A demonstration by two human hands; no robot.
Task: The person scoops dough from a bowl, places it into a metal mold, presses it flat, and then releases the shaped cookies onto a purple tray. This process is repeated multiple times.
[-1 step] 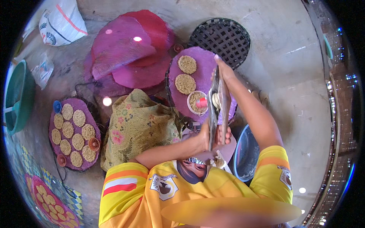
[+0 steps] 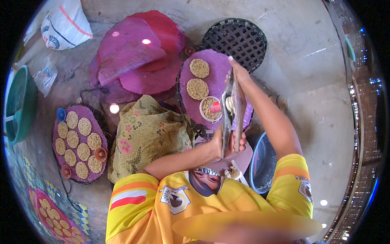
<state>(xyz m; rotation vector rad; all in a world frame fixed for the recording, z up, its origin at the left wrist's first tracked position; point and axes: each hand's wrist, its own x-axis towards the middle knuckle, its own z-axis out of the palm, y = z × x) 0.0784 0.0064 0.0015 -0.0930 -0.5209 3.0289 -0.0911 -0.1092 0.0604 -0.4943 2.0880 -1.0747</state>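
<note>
I grip a wooden hand press (image 2: 239, 118), two long flat boards squeezed face to face, far end up and near end toward my chest. My left hand (image 2: 218, 140) wraps its near end, fingertips showing on the right side. My right hand (image 2: 240, 74) clasps the far end. Between the boards is a pale lump (image 2: 230, 104), and a red cylinder (image 2: 215, 107) sticks out on the left. Beside that cylinder, a white ring (image 2: 201, 109) surrounds thin strands (image 2: 209, 112) on a purple round mat (image 2: 215, 61). Two strand discs (image 2: 198, 89) lie farther back on it.
At left, another purple mat (image 2: 94, 112) bears several strand discs and small cups. A patterned cloth (image 2: 148, 134) covers something in the middle. Purple sheets (image 2: 134, 53) and a dark woven basket (image 2: 235, 38) lie behind. A blue basin (image 2: 264, 162) stands at right, a green basin (image 2: 18, 105) far left.
Both hands keep their hold on the press. Its near end and my left hand have shifted very slightly away from my body; little else differs.
</note>
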